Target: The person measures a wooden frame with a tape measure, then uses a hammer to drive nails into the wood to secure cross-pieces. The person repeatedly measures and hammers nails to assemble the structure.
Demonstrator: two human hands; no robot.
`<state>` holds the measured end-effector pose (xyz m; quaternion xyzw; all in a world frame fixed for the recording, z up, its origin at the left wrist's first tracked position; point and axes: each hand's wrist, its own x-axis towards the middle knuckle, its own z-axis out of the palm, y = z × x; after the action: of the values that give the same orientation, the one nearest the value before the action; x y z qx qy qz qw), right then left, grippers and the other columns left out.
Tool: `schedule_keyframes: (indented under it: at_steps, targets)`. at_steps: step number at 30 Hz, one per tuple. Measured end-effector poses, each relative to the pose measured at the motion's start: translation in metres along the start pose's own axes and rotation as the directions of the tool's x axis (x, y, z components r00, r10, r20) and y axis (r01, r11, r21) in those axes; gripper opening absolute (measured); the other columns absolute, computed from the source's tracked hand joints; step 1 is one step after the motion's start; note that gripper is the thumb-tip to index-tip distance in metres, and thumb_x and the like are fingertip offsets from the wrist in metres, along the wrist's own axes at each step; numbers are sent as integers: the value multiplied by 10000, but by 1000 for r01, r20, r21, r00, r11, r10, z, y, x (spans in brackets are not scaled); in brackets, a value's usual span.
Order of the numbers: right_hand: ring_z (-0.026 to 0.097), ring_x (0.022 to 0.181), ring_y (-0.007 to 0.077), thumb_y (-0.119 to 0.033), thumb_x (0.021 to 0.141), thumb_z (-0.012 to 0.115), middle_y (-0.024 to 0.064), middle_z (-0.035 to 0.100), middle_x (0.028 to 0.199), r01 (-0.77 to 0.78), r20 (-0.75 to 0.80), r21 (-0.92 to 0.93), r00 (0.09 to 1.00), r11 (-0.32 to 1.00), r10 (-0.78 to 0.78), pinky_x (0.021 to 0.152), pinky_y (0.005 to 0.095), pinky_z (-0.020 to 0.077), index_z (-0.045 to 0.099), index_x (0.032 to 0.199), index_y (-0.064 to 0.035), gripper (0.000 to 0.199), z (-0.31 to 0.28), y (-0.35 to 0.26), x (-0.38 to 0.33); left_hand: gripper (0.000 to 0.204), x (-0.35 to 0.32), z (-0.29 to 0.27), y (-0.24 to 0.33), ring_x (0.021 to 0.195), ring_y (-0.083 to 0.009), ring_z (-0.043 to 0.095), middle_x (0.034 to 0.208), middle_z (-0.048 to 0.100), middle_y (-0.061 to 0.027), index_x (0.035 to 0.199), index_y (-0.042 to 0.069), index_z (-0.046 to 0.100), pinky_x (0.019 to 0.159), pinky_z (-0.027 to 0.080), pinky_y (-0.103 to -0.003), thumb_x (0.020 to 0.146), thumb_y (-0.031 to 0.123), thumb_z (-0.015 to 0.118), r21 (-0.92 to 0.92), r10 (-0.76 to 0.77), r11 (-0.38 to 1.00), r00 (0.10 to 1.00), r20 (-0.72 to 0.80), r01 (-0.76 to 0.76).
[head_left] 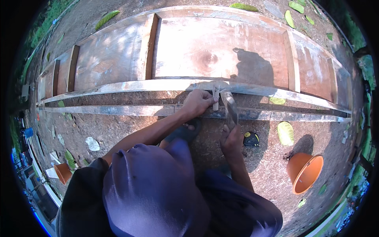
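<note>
My left hand (197,103) pinches a short, thin wooden strip (216,98) between thumb and fingers. The strip stands across the near beam (166,85) of a long plywood panel (193,47). A small, thin pale thing, perhaps a nail, shows by the strip's upper part, too small to be sure. In my right hand (231,140) is a hammer (230,108), its fingers wrapped around the handle. The hammer's upper end is just right of the strip; whether they touch, I cannot tell.
A second long beam (138,110) runs nearer to me, parallel to the panel. On the ground lie a black and yellow tape measure (251,139) and large leaves (285,133). An orange bucket (296,170) is at the right, another orange container (62,173) at the left.
</note>
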<state>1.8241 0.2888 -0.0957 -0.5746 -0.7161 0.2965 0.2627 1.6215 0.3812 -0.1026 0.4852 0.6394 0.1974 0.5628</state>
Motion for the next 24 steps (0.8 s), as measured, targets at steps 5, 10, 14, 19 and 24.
schedule_keyframes:
  at_steps: [5, 10, 14, 19, 24]
  targets:
    - [661, 710, 493, -310, 1070, 545, 273, 638, 760, -72, -165, 126, 982, 989, 92, 591, 551, 484, 528, 1027, -16, 297, -21, -51, 29, 340, -15, 3, -12, 680, -128, 603, 729, 690, -70, 941, -5, 785, 658, 486, -349, 943, 331, 737, -13, -40, 999, 999, -16, 39]
    - [654, 649, 393, -386, 1075, 527, 217, 623, 742, -33, 73, -36, 997, 999, 35, 554, 464, 469, 551, 1054, -12, 375, 10, 14, -14, 346, -5, -3, -4, 703, -199, 679, 781, 735, -150, 972, 14, 796, 710, 525, -397, 936, 354, 741, 27, -38, 999, 999, 0, 38]
    - [543, 548, 170, -502, 1068, 504, 89, 545, 671, -4, -181, 73, 983, 997, 17, 491, 294, 408, 550, 1042, -12, 493, 8, -31, 16, 326, -3, -7, -5, 760, -191, 689, 820, 754, -131, 1046, 7, 782, 749, 533, -387, 975, 315, 701, -3, 64, 998, 997, 50, -64]
    - [450, 565, 89, -539, 1061, 490, 44, 499, 761, 90, -398, 458, 910, 884, 114, 505, 232, 380, 521, 1104, 10, 551, -67, -58, 3, 340, -41, -48, 11, 981, -105, 653, 1015, 756, -51, 1149, -17, 704, 880, 513, -293, 1062, 291, 589, -95, -49, 994, 999, 2, 49]
    - [440, 586, 84, -484, 1082, 463, 54, 501, 811, -78, -325, 620, 880, 781, 346, 501, 233, 382, 500, 1172, 13, 506, -68, -47, -1, 341, -72, -78, 28, 859, -122, 669, 933, 756, -86, 1104, -17, 721, 816, 544, -309, 1072, 293, 584, -278, 92, 958, 993, 67, -70]
